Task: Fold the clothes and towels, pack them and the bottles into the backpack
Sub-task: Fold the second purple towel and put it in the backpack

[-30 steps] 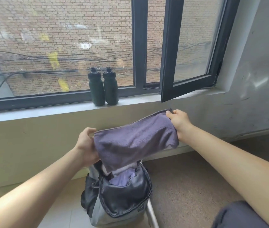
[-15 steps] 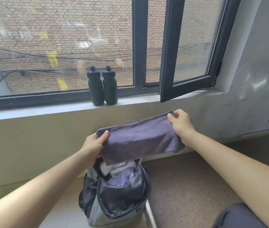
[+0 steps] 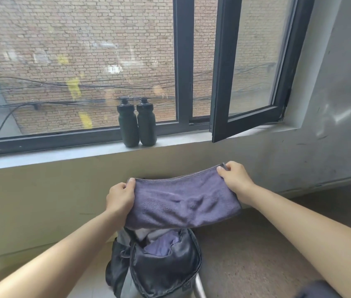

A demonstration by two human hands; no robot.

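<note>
The left hand (image 3: 119, 197) and right hand (image 3: 233, 177) each pinched one end of the folded, fuzzy purple towel (image 3: 183, 203), held taut just above the open, glossy black-and-grey backpack (image 3: 164, 269). Two smooth, waisted dark bottles (image 3: 128, 125) stood touching on the grey windowsill (image 3: 63, 153).

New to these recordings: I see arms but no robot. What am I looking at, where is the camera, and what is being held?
There is no machine: a person works with bare hands. The one camera sits on their head, looking forward and down, so both arms reach in from below. The left hand and right hand each grip one end of a purple towel, held stretched above an open backpack on the floor under a window. Purple and white cloth lies inside the backpack. Two dark bottles stand upright, side by side, on the windowsill, not yet packed.
</note>
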